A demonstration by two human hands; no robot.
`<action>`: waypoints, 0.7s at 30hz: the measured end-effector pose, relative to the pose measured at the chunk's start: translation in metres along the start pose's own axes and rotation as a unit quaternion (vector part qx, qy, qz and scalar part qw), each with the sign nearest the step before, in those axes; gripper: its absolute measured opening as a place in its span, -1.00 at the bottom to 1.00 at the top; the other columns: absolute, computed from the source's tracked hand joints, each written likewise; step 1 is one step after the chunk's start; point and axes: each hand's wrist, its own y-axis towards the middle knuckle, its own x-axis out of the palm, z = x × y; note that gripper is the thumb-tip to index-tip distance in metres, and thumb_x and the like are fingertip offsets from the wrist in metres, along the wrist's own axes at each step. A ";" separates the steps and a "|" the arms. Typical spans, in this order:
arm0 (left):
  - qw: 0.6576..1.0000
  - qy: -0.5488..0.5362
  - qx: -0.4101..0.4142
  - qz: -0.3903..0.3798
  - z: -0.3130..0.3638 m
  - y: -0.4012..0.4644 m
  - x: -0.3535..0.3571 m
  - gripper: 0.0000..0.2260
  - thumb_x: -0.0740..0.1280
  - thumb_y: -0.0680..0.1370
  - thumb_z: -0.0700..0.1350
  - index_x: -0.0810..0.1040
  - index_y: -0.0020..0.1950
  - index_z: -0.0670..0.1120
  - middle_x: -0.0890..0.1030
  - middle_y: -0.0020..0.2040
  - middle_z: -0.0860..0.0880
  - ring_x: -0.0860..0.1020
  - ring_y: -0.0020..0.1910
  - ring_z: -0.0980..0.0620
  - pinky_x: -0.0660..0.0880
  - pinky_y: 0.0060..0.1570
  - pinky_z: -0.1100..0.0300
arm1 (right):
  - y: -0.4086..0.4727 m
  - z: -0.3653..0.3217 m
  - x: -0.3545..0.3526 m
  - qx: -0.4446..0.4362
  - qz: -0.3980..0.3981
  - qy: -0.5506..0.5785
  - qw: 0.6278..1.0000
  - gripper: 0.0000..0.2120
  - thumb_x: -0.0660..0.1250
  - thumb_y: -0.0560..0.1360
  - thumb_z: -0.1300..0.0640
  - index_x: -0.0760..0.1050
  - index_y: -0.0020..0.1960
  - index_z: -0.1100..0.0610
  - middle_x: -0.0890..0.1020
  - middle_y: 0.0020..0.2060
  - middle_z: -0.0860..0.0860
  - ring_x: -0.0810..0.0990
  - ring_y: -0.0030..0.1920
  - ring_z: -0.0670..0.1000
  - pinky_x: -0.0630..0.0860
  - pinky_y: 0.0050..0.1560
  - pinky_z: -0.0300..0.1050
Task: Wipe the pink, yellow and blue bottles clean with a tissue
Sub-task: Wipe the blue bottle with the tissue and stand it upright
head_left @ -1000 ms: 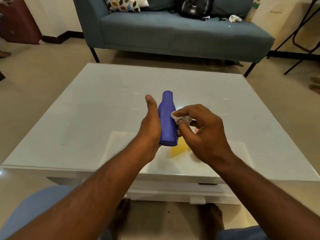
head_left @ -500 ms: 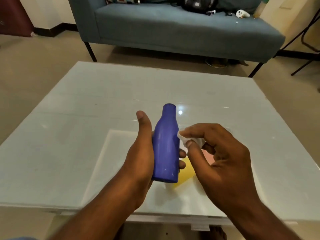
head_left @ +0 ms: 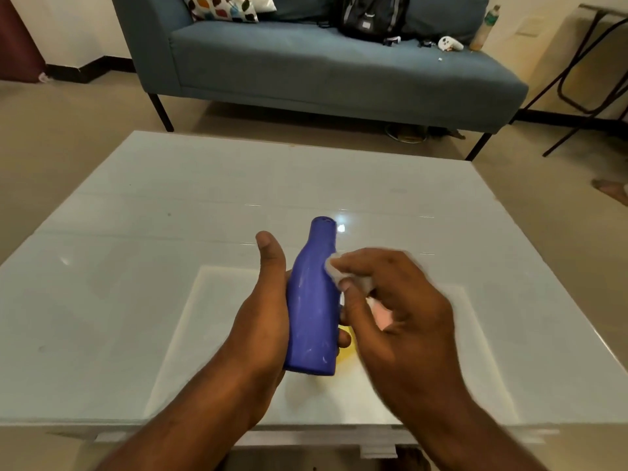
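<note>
Single head-worn view, wide-angle, looking forward and down. Close on both forearms, which enter from the bottom edge. White glossy desk (head_left: 136, 266) fills the middle of the frame, near edge at the bottom. Beyond it, farther off, floor and a blue sofa (head_left: 323, 69) run along the top edge. Edges bow slightly.

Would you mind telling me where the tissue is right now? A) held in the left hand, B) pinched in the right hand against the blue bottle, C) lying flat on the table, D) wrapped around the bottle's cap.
B: the right hand pinches the tissue against the upper side of the blue bottle, which the left hand grips.
</note>
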 end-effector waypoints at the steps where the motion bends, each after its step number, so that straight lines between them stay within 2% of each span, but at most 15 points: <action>1: 1.000 0.003 0.006 0.021 -0.002 0.000 0.001 -0.31 0.00 0.34 0.43 0.61 0.06 -0.03 0.73 -0.16 -0.17 0.69 -0.23 -0.16 0.65 -0.16 -0.01 | -0.005 -0.002 0.004 -0.003 -0.018 -0.009 1.000 -0.82 0.37 0.60 0.12 0.63 0.18 0.07 0.61 0.12 -0.13 0.62 0.15 -0.12 0.64 -0.02 -0.29; 3: 0.999 0.002 0.005 0.053 -0.005 0.002 0.000 -0.30 -0.02 0.35 0.45 0.61 0.07 -0.02 0.74 -0.14 -0.16 0.71 -0.13 -0.19 0.65 -0.11 -0.06 | -0.014 -0.006 0.007 -0.029 -0.053 -0.051 0.997 -0.80 0.35 0.57 0.03 0.64 0.16 0.01 0.63 0.13 -0.18 0.62 0.15 -0.13 0.64 0.07 -0.07; 5: 0.998 -0.008 0.001 0.069 -0.004 0.003 -0.002 -0.31 -0.05 0.41 0.45 0.61 0.06 -0.01 0.74 -0.15 -0.15 0.70 -0.13 -0.20 0.65 -0.14 -0.05 | -0.018 -0.005 0.004 -0.047 -0.077 -0.052 0.995 -0.78 0.33 0.52 0.01 0.65 0.12 -0.03 0.65 0.11 -0.20 0.64 0.13 -0.12 0.63 0.08 0.11; 7: 0.998 -0.002 -0.003 0.059 -0.003 0.002 -0.001 -0.31 -0.04 0.39 0.45 0.61 0.06 -0.02 0.74 -0.17 -0.14 0.71 -0.18 -0.18 0.65 -0.14 -0.05 | -0.015 -0.002 -0.002 -0.032 -0.052 -0.027 0.998 -0.80 0.35 0.52 0.05 0.66 0.11 -0.01 0.64 0.07 -0.19 0.66 0.10 -0.09 0.66 0.01 0.03; 10: 1.000 0.010 -0.020 0.014 -0.006 -0.004 0.009 -0.34 0.00 0.33 0.40 0.59 -0.01 -0.07 0.71 -0.32 -0.11 0.67 -0.42 -0.06 0.64 -0.34 0.09 | -0.009 0.003 -0.007 -0.008 0.006 -0.020 1.000 -0.79 0.41 0.53 0.12 0.63 0.16 0.02 0.62 0.10 -0.17 0.64 0.12 -0.08 0.66 -0.05 -0.25; 12: 1.000 0.007 -0.016 0.016 -0.010 -0.005 0.012 -0.35 0.02 0.31 0.39 0.59 -0.02 -0.06 0.71 -0.34 -0.10 0.67 -0.41 -0.06 0.64 -0.34 0.10 | -0.011 0.003 -0.005 -0.014 -0.008 -0.030 0.999 -0.78 0.41 0.54 0.11 0.63 0.18 0.02 0.61 0.14 -0.17 0.62 0.15 -0.09 0.64 0.02 -0.27; 14: 0.999 -0.005 -0.010 0.041 -0.011 -0.002 0.010 -0.34 0.02 0.32 0.42 0.60 0.00 -0.05 0.72 -0.29 -0.12 0.68 -0.29 -0.13 0.64 -0.22 0.02 | -0.015 -0.002 -0.003 -0.035 -0.045 -0.044 0.997 -0.77 0.34 0.53 0.05 0.65 0.15 0.03 0.62 0.12 -0.19 0.63 0.14 -0.12 0.63 0.07 -0.19; 17: 0.998 -0.006 -0.007 0.061 -0.009 0.001 0.005 -0.30 -0.03 0.38 0.45 0.61 0.04 -0.04 0.74 -0.20 -0.15 0.70 -0.18 -0.19 0.64 -0.14 -0.04 | -0.016 -0.005 -0.005 -0.055 -0.061 -0.044 0.996 -0.77 0.33 0.49 0.04 0.68 0.08 0.03 0.66 0.06 -0.18 0.66 0.09 -0.11 0.64 0.03 -0.09; 21: 1.000 0.009 -0.024 0.000 -0.009 -0.005 0.012 -0.31 -0.01 0.34 0.42 0.60 -0.01 -0.08 0.72 -0.28 -0.15 0.67 -0.40 -0.09 0.64 -0.34 0.09 | -0.007 0.004 -0.011 -0.010 0.004 -0.010 1.000 -0.79 0.42 0.53 0.15 0.64 0.17 0.06 0.62 0.13 -0.14 0.62 0.16 -0.09 0.61 -0.06 -0.38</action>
